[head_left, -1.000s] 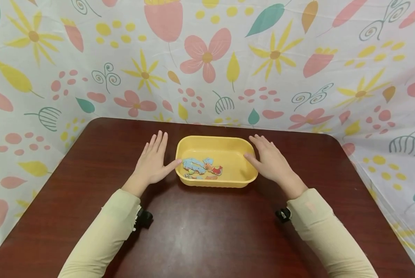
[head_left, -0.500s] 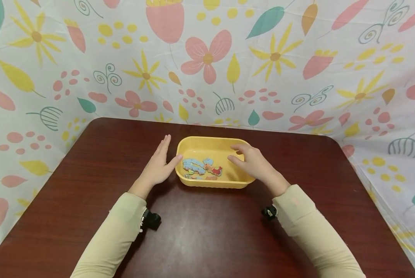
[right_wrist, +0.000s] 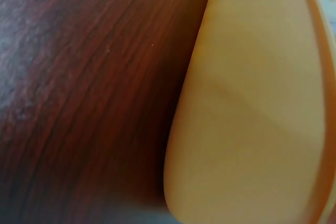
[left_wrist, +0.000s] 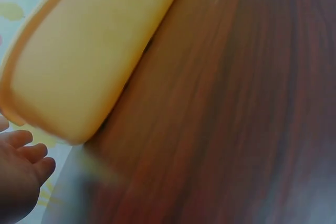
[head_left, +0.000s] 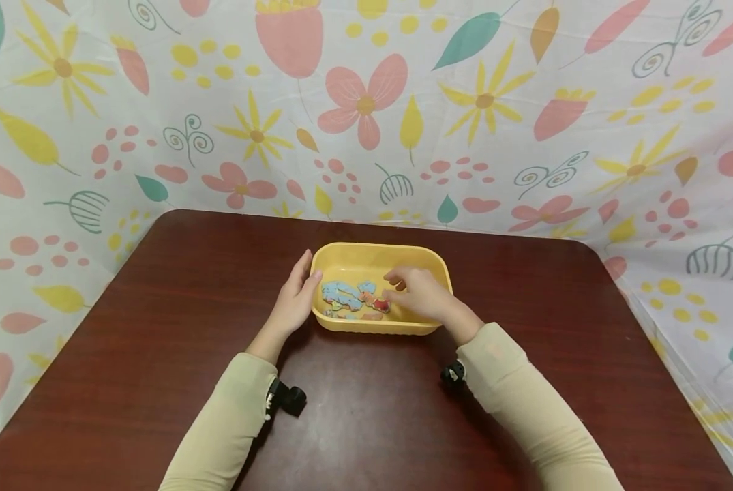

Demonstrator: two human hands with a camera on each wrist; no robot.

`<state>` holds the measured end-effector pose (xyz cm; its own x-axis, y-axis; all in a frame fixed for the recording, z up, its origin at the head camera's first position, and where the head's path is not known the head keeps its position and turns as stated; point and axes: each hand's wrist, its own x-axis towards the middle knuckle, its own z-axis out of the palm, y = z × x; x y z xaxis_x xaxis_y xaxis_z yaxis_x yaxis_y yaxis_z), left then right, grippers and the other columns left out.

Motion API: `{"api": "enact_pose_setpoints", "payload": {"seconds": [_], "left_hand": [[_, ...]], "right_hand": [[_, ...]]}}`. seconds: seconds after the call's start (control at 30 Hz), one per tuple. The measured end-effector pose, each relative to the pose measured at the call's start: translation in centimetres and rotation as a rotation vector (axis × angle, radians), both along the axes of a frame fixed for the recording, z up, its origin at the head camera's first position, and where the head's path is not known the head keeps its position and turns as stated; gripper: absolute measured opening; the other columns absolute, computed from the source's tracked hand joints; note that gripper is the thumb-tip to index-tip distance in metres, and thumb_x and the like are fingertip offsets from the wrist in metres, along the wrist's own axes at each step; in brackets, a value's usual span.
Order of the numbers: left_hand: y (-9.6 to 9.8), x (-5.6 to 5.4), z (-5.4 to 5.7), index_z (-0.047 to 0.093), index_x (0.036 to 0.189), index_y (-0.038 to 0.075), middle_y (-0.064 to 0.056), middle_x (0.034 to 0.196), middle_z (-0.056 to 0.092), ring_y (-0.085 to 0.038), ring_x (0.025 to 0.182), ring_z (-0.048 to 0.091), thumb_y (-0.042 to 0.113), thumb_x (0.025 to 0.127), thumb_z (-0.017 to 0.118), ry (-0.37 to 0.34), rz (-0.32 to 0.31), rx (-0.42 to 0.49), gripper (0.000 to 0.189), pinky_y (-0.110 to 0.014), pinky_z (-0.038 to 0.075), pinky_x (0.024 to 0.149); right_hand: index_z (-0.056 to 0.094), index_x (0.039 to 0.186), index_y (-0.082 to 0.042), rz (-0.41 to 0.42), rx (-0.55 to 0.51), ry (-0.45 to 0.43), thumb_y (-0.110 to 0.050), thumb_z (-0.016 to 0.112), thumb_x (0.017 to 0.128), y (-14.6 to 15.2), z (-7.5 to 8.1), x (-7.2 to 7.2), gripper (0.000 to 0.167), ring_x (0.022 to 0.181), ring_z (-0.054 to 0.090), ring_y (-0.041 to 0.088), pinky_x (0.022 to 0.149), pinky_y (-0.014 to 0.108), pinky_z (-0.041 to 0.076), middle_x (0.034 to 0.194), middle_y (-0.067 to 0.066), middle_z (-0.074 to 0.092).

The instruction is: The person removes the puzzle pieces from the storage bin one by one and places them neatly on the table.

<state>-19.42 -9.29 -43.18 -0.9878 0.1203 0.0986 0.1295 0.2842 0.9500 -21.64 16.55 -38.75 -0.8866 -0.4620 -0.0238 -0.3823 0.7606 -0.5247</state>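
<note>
A yellow plastic tub [head_left: 372,254] with rounded corners stands on the table. Lying in its left half are several flat cut-out pieces [head_left: 341,294], mostly light blue with printed pictures; their exact kind is too small to tell. One red piece [head_left: 381,305] lies at their right side. My left hand [head_left: 294,300] holds the tub's left end, thumb at the rim and fingers outside. Inside the tub, my right hand [head_left: 424,294] hovers beside the red piece, fingers bent and apart from the thumb. The left wrist view shows the left hand's fingers [left_wrist: 32,153] by the tub's end.
The dark brown wooden table [head_left: 366,416] extends on all sides of the tub. A white cloth with flower and leaf prints [head_left: 366,170] hangs behind and beside it. Black wrist cameras [head_left: 291,399] sit at both sleeve cuffs.
My right hand has moved from the tub's right rim leftward and down into it, toward the pieces. My left hand has closed in on the left rim. The tub stays about where it was.
</note>
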Motion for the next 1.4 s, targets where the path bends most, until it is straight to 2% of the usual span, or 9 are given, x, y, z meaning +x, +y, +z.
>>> {"api": "enact_pose_setpoints", "payload": {"seconds": [0.2,0.3,0.47,0.6,0.9,1.1,1.33,1.4], "left_hand": [[0.6,-0.1,-0.7,0.016,0.153,0.015,-0.005,0.157,0.022,-0.027,0.137,0.035,0.034,0.103,0.034,-0.068,0.028,0.064,0.057,-0.045,0.032,0.11],[0.6,-0.2,-0.8,0.018,0.153,0.013,-0.005,0.157,0.021,-0.027,0.139,0.031,0.03,0.103,0.033,-0.062,0.031,0.078,0.054,-0.045,0.029,0.112],[0.5,-0.2,-0.9,0.019,0.152,0.012,-0.004,0.158,0.019,-0.023,0.144,0.02,0.027,0.104,0.031,-0.046,0.016,0.06,0.052,-0.044,0.02,0.116],[0.4,-0.1,-0.8,0.018,0.153,0.013,-0.002,0.158,0.019,-0.023,0.144,0.02,0.026,0.104,0.031,-0.045,0.012,0.059,0.051,-0.043,0.021,0.116],[0.4,-0.1,-0.8,0.017,0.153,0.013,-0.001,0.158,0.018,-0.021,0.144,0.02,0.025,0.104,0.03,-0.063,0.005,0.096,0.052,-0.042,0.022,0.115],[0.3,0.0,-0.1,0.016,0.153,0.014,-0.001,0.159,0.016,-0.019,0.145,0.017,0.023,0.104,0.03,-0.112,-0.005,0.111,0.051,-0.04,0.02,0.116],[0.7,1.4,2.5,0.016,0.152,0.009,-0.007,0.158,0.016,-0.024,0.145,0.016,0.015,0.104,0.03,-0.133,0.007,0.116,0.05,-0.041,0.019,0.116],[0.7,1.4,2.6,0.017,0.152,0.008,-0.007,0.158,0.016,-0.023,0.145,0.015,0.015,0.104,0.029,-0.136,0.015,0.135,0.05,-0.04,0.018,0.117]], "right_hand": [[0.064,0.114,0.0,0.006,0.049,-0.066,-0.022,0.071,0.084,-0.6,-0.3,-0.3,0.038,0.099,0.063,0.025,0.085,0.039,0.051,0.104,0.012,0.068],[0.065,0.111,-0.001,0.018,0.067,-0.093,-0.022,0.074,0.081,-0.7,-0.5,-0.4,0.038,0.097,0.063,0.025,0.085,0.039,0.051,0.101,0.01,0.069],[0.069,0.098,-0.003,0.065,0.099,-0.069,-0.019,0.076,0.08,-0.7,-1.2,-0.6,0.026,0.088,0.063,0.022,0.082,0.037,0.05,0.093,0.008,0.07],[0.067,0.092,-0.004,0.074,0.09,-0.056,-0.017,0.075,0.08,-0.6,-1.4,-0.6,0.02,0.084,0.061,0.02,0.079,0.036,0.05,0.089,0.007,0.067],[0.065,0.092,-0.005,0.037,0.018,-0.105,-0.009,0.066,0.086,-0.5,-1.4,-0.6,0.007,0.081,0.06,0.017,0.074,0.031,0.048,0.085,0.005,0.067],[0.066,0.094,-0.003,0.016,-0.056,-0.129,-0.007,0.063,0.087,-0.2,-1.0,-0.5,0.009,0.078,0.058,0.016,0.069,0.028,0.046,0.085,0.007,0.066],[0.066,0.097,0.0,-0.007,-0.108,-0.115,-0.007,0.062,0.087,0.6,-0.6,-0.6,0.013,0.082,0.062,0.019,0.072,0.028,0.047,0.088,0.011,0.068],[0.066,0.097,0.001,-0.016,-0.125,-0.105,-0.006,0.062,0.086,0.7,-0.4,-0.7,0.014,0.082,0.062,0.02,0.072,0.028,0.048,0.088,0.012,0.069]]}}
